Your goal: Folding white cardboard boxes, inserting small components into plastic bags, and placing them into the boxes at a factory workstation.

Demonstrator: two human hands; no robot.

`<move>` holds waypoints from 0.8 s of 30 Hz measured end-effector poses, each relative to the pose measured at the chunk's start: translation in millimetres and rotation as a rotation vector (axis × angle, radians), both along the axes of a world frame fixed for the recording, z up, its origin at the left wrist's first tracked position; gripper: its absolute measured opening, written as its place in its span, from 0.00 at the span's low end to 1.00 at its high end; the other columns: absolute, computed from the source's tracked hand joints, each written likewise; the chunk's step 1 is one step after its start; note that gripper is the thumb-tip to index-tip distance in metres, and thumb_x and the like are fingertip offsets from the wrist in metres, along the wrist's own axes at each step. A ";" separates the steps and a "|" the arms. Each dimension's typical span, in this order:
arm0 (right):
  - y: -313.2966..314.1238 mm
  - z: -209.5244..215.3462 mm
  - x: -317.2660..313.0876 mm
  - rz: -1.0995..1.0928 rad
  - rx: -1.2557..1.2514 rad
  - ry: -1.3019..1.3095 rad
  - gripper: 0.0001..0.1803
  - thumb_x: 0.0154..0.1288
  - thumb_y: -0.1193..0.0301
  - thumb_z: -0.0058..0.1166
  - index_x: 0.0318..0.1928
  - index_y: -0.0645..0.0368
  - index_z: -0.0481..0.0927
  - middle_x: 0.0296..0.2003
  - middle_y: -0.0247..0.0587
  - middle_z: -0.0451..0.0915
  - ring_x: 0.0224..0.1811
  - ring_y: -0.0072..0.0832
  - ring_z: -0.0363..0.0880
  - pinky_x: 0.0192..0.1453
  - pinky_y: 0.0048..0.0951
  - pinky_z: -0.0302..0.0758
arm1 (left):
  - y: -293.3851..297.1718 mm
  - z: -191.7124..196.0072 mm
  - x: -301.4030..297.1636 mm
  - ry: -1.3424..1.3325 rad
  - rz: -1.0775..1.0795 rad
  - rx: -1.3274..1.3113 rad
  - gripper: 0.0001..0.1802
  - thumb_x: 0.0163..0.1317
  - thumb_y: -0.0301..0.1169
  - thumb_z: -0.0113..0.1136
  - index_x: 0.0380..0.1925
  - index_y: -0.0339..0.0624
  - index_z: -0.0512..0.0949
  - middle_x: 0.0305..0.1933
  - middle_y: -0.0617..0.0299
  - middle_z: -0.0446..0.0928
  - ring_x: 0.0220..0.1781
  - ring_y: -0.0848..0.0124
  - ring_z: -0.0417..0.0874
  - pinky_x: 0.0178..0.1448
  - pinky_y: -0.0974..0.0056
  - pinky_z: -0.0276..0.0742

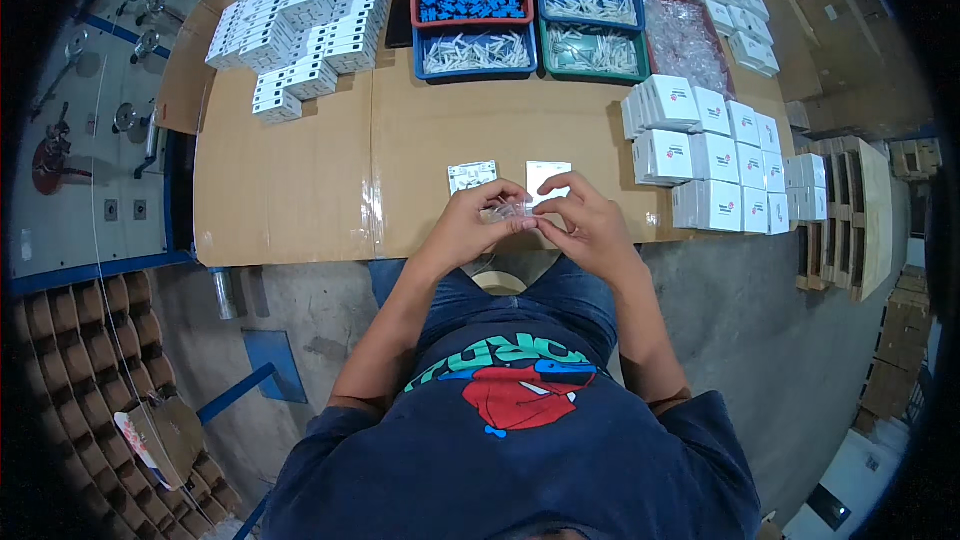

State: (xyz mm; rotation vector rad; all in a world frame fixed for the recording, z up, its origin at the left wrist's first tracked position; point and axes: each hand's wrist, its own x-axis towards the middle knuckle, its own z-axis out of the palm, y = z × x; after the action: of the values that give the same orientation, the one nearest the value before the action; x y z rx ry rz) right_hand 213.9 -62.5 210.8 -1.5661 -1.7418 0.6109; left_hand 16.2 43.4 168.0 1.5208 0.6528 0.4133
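Note:
My left hand (470,228) and my right hand (590,230) meet at the table's near edge, both closed on a small clear plastic bag (503,210). Thumbs and fingertips of both hands pinch it; whether anything lies inside is too small to tell. Just beyond my left hand lies a white square plate (472,174) with dark marks and raised details. A plain white square piece (547,174) sits beyond my right hand, its lower part covered by the fingers.
Stacked white switch-like blocks (310,30) stand back left; white boxes (715,155) are stacked right. At the back are a red tray (472,22) of blue parts, blue (475,75) and green (600,76) trays of white pieces, and a heap of clear bags (685,40). Cardboard (290,180) covers the table.

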 end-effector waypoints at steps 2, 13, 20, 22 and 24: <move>-0.9 0.3 -0.2 -0.027 -0.020 0.034 0.12 0.60 0.77 0.67 0.45 0.57 0.87 0.49 0.35 0.81 0.30 0.24 0.78 0.33 0.25 0.74 | -1.1 -2.2 1.4 -0.022 0.023 -0.022 0.20 0.62 0.33 0.75 0.51 0.36 0.82 0.48 0.57 0.86 0.50 0.71 0.84 0.56 0.63 0.79; 3.5 -9.2 -6.7 -0.111 -0.114 0.302 0.10 0.69 0.78 0.59 0.48 0.62 0.86 0.51 0.37 0.82 0.36 0.23 0.79 0.37 0.23 0.73 | -4.2 0.6 3.2 0.016 0.003 0.200 0.21 0.60 0.30 0.74 0.52 0.37 0.81 0.51 0.56 0.85 0.55 0.67 0.84 0.62 0.61 0.78; 6.0 -17.8 -1.5 -0.117 -0.160 0.268 0.09 0.68 0.72 0.63 0.45 0.62 0.88 0.48 0.38 0.83 0.35 0.25 0.82 0.38 0.26 0.78 | -6.2 1.6 3.3 0.039 -0.023 0.256 0.25 0.59 0.38 0.75 0.52 0.38 0.81 0.48 0.51 0.86 0.52 0.55 0.87 0.57 0.57 0.81; 5.9 -16.5 0.7 -0.100 -0.229 0.306 0.07 0.65 0.77 0.65 0.44 0.62 0.89 0.51 0.37 0.82 0.38 0.22 0.80 0.39 0.23 0.75 | -6.1 -0.1 2.0 0.026 -0.036 0.277 0.25 0.59 0.39 0.75 0.52 0.39 0.81 0.47 0.50 0.86 0.50 0.54 0.88 0.56 0.57 0.81; 6.6 -18.2 2.7 -0.092 -0.253 0.317 0.08 0.65 0.78 0.64 0.44 0.61 0.89 0.51 0.37 0.82 0.40 0.22 0.81 0.40 0.24 0.75 | -5.9 -2.0 2.1 0.042 -0.031 0.262 0.25 0.59 0.40 0.76 0.52 0.40 0.81 0.47 0.50 0.86 0.50 0.54 0.88 0.55 0.56 0.81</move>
State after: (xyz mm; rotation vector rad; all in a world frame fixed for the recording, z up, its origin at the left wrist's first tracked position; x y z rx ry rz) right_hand 216.5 -56.0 192.6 -1.6049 -1.3903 1.0052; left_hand 18.3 37.5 166.0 1.7900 0.6249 0.4579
